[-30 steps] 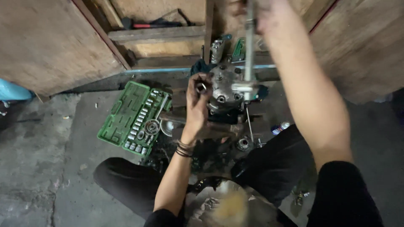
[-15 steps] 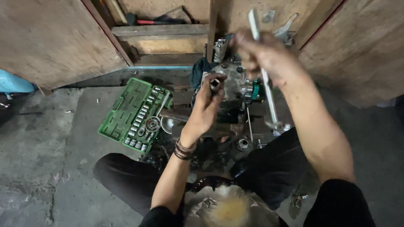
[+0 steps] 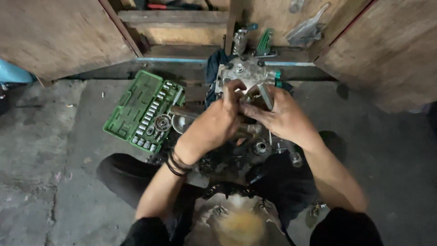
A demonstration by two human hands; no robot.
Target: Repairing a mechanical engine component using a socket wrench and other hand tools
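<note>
A grey metal machine part with bolts on top stands on the floor in front of me, between my knees. Both hands meet just below it. My right hand grips a long metal ratchet handle that sticks up between the fingers. My left hand, with dark bands on the wrist, closes on a small metal piece at the lower end of that tool; the piece itself is mostly hidden by the fingers.
An open green socket set case lies left of the part. Loose round metal parts lie on the floor under my hands. Wooden boards and a shelf stand behind. A blue object sits at the far left.
My right hand has come down from high up, bringing the ratchet handle low beside the machine part. My left hand has moved to meet it at the tool's end.
</note>
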